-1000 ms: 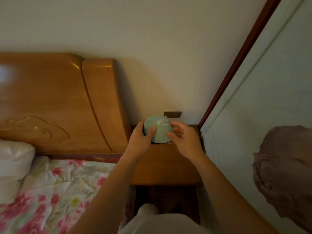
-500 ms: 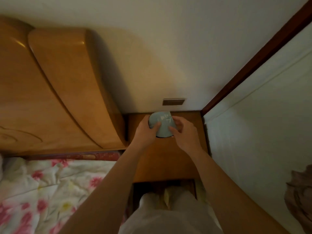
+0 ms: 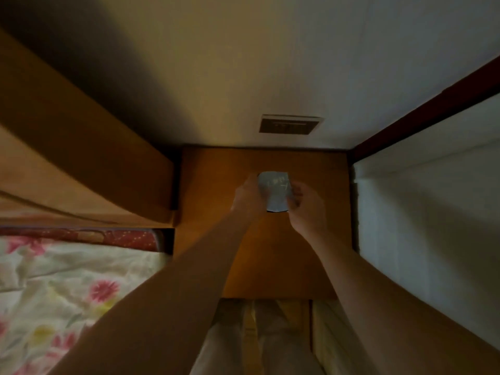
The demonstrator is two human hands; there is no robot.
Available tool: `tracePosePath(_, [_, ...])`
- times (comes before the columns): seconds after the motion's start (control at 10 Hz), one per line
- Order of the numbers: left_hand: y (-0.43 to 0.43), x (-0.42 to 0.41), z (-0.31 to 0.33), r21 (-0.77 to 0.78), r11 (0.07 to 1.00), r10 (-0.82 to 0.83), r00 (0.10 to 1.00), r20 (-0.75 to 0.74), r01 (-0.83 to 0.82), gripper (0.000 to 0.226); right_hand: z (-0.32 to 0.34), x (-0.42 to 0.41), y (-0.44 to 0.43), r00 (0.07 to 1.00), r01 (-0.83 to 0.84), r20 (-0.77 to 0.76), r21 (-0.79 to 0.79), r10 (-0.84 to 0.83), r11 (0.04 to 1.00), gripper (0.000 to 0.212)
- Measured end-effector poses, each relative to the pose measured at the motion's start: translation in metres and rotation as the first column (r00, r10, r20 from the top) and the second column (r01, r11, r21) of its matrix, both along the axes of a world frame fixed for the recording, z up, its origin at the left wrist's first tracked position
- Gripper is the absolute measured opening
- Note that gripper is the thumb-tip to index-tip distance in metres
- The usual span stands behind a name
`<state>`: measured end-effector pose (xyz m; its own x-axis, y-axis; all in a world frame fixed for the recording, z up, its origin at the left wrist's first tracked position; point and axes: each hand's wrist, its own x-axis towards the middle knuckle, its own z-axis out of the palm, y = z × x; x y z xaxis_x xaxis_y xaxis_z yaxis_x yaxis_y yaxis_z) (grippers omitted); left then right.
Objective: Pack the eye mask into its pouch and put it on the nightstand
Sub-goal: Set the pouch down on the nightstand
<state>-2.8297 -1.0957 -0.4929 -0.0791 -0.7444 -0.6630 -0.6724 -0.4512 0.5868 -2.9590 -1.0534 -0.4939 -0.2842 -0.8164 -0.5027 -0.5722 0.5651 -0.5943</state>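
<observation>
A small blue-grey pouch (image 3: 274, 191) with pale markings is over the middle of the wooden nightstand (image 3: 216, 185), held from both sides. My left hand (image 3: 247, 197) grips its left edge and my right hand (image 3: 307, 209) grips its right edge. I cannot tell whether the pouch rests on the wood or hovers just above it. The eye mask itself is not visible. The picture is dim and blurred.
A wooden headboard (image 3: 81, 158) rises left of the nightstand, with a floral quilt (image 3: 67, 293) on the bed below it. A wall socket plate (image 3: 289, 124) sits above the nightstand. A pale panel with a dark red frame (image 3: 419, 212) stands to the right.
The view has tilted down and closed in on the nightstand. Both hands have carried the pouch lower, from near the wall toward the middle of the nightstand top.
</observation>
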Motion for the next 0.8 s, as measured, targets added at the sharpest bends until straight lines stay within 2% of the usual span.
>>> tracePosePath(0.1, [-0.01,-0.03,-0.024,-0.064,0.997,-0.048,0.997,0.057,0.052,0.044,-0.032,-0.029,-0.012,0.999,-0.007,-0.049,-0.029,0.006,1.0,0.034])
tracePosePath(0.2, [-0.024,-0.06,-0.045,-0.129,0.986,-0.102,0.993,0.053,0.108,0.046,-0.052,-0.057,-0.021,0.997,0.042,-0.069,-0.053,-0.046,0.998,0.033])
tracePosePath(0.5, [-0.033,-0.103,-0.087,-0.203,0.967,-0.139,0.988,0.07,0.151,0.05,-0.096,-0.092,-0.022,0.987,0.146,-0.055,-0.125,-0.154,0.981,0.03])
tracePosePath(0.7, [-0.028,-0.102,-0.083,-0.206,0.955,-0.188,0.972,0.143,0.215,0.051,-0.106,-0.099,-0.019,0.991,0.033,-0.127,-0.11,-0.047,0.993,0.029])
tracePosePath(0.8, [-0.027,-0.095,-0.069,-0.191,0.94,-0.237,0.943,0.233,0.284,0.049,-0.098,-0.1,-0.019,0.978,0.02,-0.207,-0.087,-0.038,0.996,0.029])
